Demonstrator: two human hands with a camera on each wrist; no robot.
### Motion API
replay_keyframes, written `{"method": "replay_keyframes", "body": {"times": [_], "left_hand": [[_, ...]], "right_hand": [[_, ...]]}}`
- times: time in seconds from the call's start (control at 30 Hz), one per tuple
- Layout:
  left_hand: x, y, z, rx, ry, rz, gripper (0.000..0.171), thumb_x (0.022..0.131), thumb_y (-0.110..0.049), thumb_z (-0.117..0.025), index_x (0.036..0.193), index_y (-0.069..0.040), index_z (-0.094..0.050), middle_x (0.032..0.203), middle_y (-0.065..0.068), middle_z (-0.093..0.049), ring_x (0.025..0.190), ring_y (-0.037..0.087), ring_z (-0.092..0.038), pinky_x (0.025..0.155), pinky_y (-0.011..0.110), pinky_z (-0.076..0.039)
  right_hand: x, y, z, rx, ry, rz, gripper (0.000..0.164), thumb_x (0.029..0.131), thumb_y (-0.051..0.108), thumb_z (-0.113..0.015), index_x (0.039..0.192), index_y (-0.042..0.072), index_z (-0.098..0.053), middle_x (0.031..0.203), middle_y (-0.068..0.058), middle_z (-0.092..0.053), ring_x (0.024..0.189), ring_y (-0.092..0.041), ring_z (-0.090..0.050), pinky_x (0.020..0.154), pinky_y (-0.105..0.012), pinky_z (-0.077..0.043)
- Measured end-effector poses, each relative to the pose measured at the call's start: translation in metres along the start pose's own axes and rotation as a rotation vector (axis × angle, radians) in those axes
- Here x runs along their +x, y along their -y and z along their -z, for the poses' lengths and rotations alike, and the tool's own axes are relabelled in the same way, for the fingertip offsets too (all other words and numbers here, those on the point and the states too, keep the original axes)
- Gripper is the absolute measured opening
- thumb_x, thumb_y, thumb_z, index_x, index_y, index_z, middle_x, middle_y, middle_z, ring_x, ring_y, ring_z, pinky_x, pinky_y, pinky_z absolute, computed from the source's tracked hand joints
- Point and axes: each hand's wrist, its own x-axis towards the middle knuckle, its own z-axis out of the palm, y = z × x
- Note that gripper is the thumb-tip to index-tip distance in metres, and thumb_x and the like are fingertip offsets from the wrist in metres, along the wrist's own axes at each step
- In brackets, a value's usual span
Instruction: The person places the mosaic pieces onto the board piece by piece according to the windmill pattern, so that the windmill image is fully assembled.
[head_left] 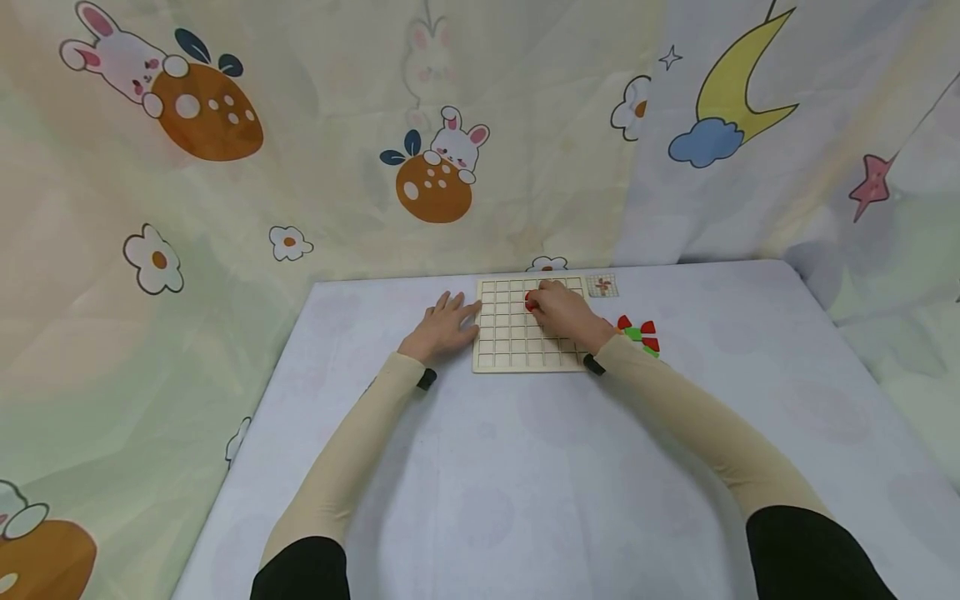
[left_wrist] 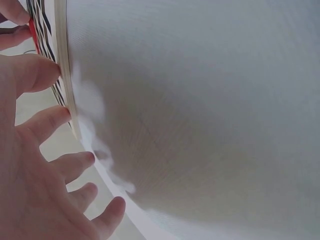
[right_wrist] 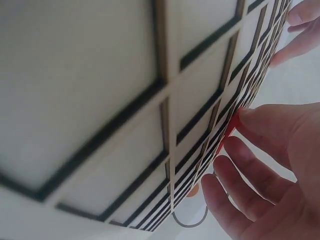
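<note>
A pale wooden grid board (head_left: 510, 340) lies toward the far side of the table. My right hand (head_left: 564, 312) reaches over its upper part and pinches a small red piece (right_wrist: 230, 129) between thumb and fingertips, down at the grid cells. Whether the piece sits fully in a cell is hidden. At the board's left edge my left hand (head_left: 441, 327) has its fingers spread; in the left wrist view the thumb and a finger (left_wrist: 47, 122) touch the board's side. To the right of the board, partly behind my right wrist, lie several loose red and green pieces (head_left: 636, 333).
A small gridded card (head_left: 602, 286) with a reddish pattern lies at the board's upper right corner. White cloth covers the table (head_left: 480, 467). Behind it hangs a printed curtain (head_left: 525, 167) with rabbits, flowers and a moon.
</note>
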Motion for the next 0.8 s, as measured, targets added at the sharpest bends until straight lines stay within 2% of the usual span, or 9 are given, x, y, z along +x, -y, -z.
{"method": "replay_keyframes", "body": {"times": [0.27, 0.8], "left_hand": [[0.0004, 0.0000, 0.0004, -0.005, 0.003, 0.006, 0.060, 0.104, -0.047, -0.042, 0.160, -0.032, -0.027, 0.171, 0.008, -0.010, 0.158, 0.034, 0.004, 0.124, 0.060, -0.011], [0.0007, -0.0007, -0.0003, -0.012, 0.005, 0.008, 0.060, 0.104, -0.047, -0.042, 0.160, -0.032, -0.026, 0.171, 0.008, -0.009, 0.158, 0.033, 0.005, 0.125, 0.059, -0.010]], "right_hand": [[0.0014, 0.0002, 0.0030, -0.027, 0.012, -0.004, 0.024, 0.098, 0.009, -0.061, 0.118, 0.006, -0.074, 0.106, -0.013, -0.066, 0.095, -0.028, -0.061, 0.080, -0.039, -0.054], [0.0003, 0.0004, 0.0047, -0.040, 0.028, -0.008, 0.024, 0.097, 0.010, -0.063, 0.120, 0.006, -0.071, 0.110, -0.015, -0.065, 0.096, -0.030, -0.063, 0.082, -0.041, -0.056]]}}
